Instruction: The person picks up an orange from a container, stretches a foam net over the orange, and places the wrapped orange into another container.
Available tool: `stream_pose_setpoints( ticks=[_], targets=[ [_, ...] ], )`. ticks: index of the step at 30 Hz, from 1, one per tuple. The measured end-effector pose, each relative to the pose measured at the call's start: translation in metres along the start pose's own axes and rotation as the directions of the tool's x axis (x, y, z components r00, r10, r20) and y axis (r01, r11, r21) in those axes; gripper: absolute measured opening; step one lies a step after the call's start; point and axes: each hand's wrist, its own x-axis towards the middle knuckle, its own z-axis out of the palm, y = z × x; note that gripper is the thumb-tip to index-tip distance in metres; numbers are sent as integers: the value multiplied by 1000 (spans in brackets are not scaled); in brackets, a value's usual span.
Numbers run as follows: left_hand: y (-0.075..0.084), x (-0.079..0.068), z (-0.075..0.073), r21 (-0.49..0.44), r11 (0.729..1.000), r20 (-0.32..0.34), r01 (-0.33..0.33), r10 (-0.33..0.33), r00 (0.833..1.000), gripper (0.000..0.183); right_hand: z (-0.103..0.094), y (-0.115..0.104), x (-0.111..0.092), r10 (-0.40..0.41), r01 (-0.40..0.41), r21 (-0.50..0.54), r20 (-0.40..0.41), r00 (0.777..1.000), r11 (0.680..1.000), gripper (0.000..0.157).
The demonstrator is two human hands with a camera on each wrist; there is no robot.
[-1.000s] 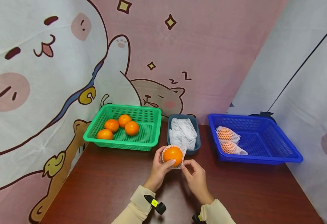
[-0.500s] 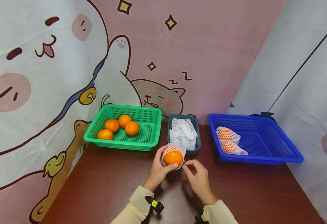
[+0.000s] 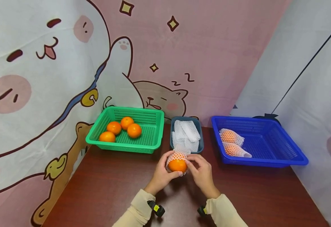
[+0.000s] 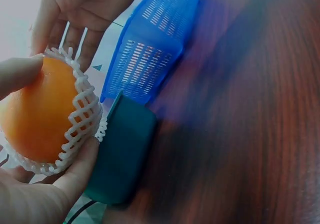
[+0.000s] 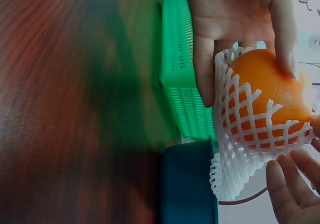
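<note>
My left hand (image 3: 160, 176) holds an orange (image 3: 177, 166) over the table, thumb on the near side and fingers round its left. A white foam net sleeve (image 3: 179, 155) covers the far part of the fruit, its loose end pointing away. In the right wrist view the mesh (image 5: 252, 126) wraps the lower part of the orange, while bare peel shows above its edge. My right hand (image 3: 201, 174) pinches the rim of the net at the orange's right side. The left wrist view shows the net's rim (image 4: 80, 116) lying along the orange, close to the left fingers.
Left, a green basket (image 3: 151, 146) contains several bare oranges (image 3: 134, 130). Behind the hands, a small dark teal bin (image 3: 201, 142) holds folded foam nets (image 3: 189, 130). A blue basket (image 3: 267, 162) on the right has two netted oranges (image 3: 233, 149). All stand on a brown table (image 3: 111, 183).
The net has shifted over the orange, now covering its far side with the near side bare. Both hands have moved slightly right, and the right hand has shifted up along the fruit's right edge.
</note>
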Motion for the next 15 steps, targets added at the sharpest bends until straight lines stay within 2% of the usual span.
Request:
stream_pose_setpoints(
  ticks=[5, 10, 15],
  targets=[
    [-1, -1, 3, 81, 997, -56, 6, -1, 998, 73, 2, 14, -11, -11, 11, -16, -16, 1000, 1000, 14],
    [1, 0, 5, 105, 994, -127, 15, -1, 992, 76, 6, 8, -19, -74, 74, 2, -7, 997, 997, 14],
    [1, 1, 6, 102, 993, -165, 61, -43, 985, 84, 11, 1, -23, -145, 145, 12, -15, 989, 989, 19]
  ],
)
